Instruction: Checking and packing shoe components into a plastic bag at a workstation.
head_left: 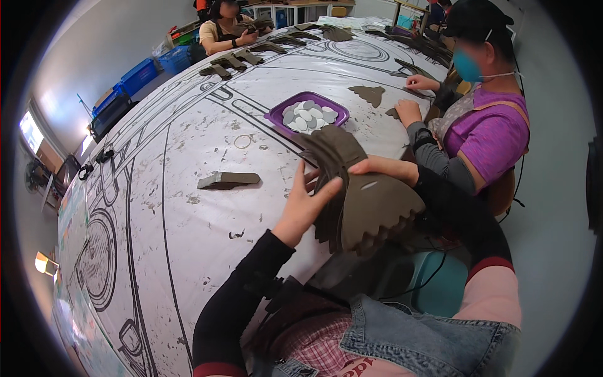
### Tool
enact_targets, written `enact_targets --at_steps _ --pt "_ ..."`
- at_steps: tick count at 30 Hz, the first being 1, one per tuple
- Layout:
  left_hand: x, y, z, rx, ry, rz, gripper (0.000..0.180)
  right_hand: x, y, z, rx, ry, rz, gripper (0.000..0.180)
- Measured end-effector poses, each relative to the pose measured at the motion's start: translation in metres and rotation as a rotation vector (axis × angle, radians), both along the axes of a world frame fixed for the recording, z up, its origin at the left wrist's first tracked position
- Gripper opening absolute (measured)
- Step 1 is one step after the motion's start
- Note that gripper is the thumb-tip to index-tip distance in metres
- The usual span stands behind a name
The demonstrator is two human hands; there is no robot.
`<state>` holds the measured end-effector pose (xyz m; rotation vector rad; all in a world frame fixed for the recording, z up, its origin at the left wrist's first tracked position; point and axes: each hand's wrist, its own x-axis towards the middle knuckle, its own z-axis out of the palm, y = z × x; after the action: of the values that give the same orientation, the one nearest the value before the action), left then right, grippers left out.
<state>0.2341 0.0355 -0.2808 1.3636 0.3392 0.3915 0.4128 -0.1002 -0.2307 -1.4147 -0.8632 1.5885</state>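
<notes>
Thumb and fingers apart, the left hand (306,204) braces a stack of brown scalloped pieces (380,210) over the white table's (213,220) near edge while the right hand (386,168) clamps it, fingers apparently tucked behind, likely to keep its loose layers aligned.

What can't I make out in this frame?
All in the head view:
Right hand: most fingers, hidden behind the brown scalloped pieces.
Exact count of those pieces: they overlap.
Lower oval pieces in the purple tray: covered by upper ones.
Far-left person: head top, cut off by the upper edge.
</notes>
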Motion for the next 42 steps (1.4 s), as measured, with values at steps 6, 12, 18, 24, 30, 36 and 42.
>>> enact_targets --at_steps 6,12,18,24,30,36,42 --pt "-0.036 0.021 -0.015 -0.047 -0.001 -0.096 0.065 -0.022 -0.068 -0.034 0.542 -0.242 -0.260 0.037" --pt "-0.095 0.029 -0.051 0.838 0.140 -0.155 0.061 -0.030 -0.073 -0.060 0.800 -0.477 -0.577 0.037" --pt "-0.097 0.018 -0.048 1.372 0.288 -0.211 0.068 0.078 -0.033 -0.001 0.560 0.367 -0.735 0.040" --pt "-0.088 0.012 -0.040 1.379 0.275 -0.235 0.069 0.177 0.045 0.041 1.122 -0.986 -0.719 0.032" --pt "-0.085 0.016 -0.042 1.382 0.333 -0.245 0.070 0.248 0.140 0.013 0.842 -0.449 -0.674 0.026" --pt "-0.087 0.019 -0.030 1.298 0.346 -0.230 0.065 0.274 0.216 -0.030 0.616 0.034 -0.771 0.037" --pt "-0.083 0.015 -0.032 1.194 0.423 -0.291 0.065 0.312 0.249 -0.067 0.415 -0.109 -0.921 0.036"
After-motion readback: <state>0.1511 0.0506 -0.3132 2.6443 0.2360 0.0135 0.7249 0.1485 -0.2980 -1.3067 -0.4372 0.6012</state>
